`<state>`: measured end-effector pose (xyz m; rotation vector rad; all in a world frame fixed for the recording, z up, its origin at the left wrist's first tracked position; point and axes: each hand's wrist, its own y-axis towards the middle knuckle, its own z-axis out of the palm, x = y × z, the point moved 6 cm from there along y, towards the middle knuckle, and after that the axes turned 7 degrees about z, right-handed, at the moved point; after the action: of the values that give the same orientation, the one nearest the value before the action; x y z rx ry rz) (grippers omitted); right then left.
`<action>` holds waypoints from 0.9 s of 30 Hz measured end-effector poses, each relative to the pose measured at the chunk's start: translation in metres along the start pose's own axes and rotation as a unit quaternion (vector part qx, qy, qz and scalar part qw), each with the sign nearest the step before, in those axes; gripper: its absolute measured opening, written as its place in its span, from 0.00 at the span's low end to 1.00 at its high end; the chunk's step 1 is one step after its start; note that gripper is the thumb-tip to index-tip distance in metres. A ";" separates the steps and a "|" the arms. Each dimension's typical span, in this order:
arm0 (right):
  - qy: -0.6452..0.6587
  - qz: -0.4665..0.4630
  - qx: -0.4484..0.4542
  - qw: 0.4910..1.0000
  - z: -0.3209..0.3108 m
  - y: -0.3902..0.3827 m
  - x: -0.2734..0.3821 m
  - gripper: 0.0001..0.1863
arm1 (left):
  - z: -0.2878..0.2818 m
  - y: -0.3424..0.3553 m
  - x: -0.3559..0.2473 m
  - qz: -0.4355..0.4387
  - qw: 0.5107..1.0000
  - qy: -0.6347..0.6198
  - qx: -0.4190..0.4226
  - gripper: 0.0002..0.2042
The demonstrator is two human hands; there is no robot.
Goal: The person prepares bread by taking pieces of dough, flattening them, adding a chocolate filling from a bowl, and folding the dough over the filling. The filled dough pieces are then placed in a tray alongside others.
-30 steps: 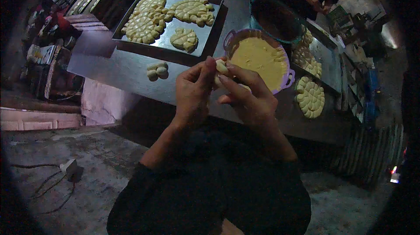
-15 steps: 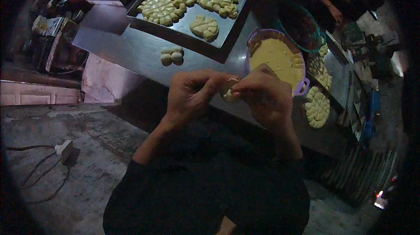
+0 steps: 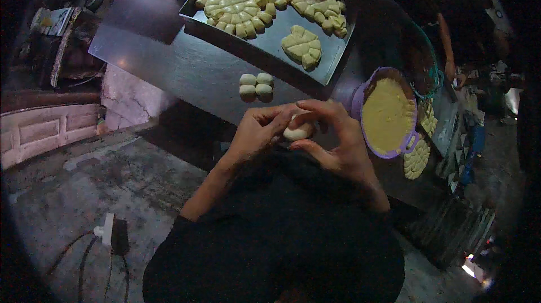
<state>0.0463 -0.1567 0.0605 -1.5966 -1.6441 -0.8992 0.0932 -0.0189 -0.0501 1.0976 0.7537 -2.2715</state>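
A pale, smooth dough ball (image 3: 298, 129) is held up in front of my body. My left hand (image 3: 262, 129) grips its left side with fingers and thumb pressed together. From the right, my right hand (image 3: 339, 138) curves its fingers and thumb around the same ball. Just beyond my hands, a small cluster of dough balls (image 3: 256, 87) sits on the metal table (image 3: 197, 66). To the right of my right hand stands a purple basin (image 3: 358, 105) holding yellow filling (image 3: 389, 114).
A large metal tray (image 3: 332, 52) at the back holds several scored, petal-shaped dough pieces (image 3: 234, 7). More shaped dough (image 3: 417, 159) lies beyond the basin, near a green basket (image 3: 437, 69). Another person's arm (image 3: 445, 41) reaches in at far right. A power strip (image 3: 108, 229) lies on the floor.
My fingers have shifted from pinching a dough piece with a thin strand showing to cupping a rounded ball. My right hand has opened wider around it. The whole view has shifted.
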 end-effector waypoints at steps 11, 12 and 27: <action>0.398 0.371 -0.029 0.839 0.128 0.022 -0.134 0.26 | -0.088 0.037 0.031 0.105 0.951 0.276 -0.088 0.09; 0.372 0.403 -0.024 0.836 0.130 0.024 -0.143 0.27 | -0.095 0.041 0.032 0.099 0.947 0.292 -0.092 0.10; -0.139 0.299 -0.230 0.915 0.081 0.064 -0.168 0.11 | -0.143 0.097 -0.016 0.161 0.858 0.488 0.000 0.13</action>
<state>0.1151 -0.1785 -0.1227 -2.4662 -1.0176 -0.7791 0.2408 0.0099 -0.1368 2.2139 0.8193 -1.3275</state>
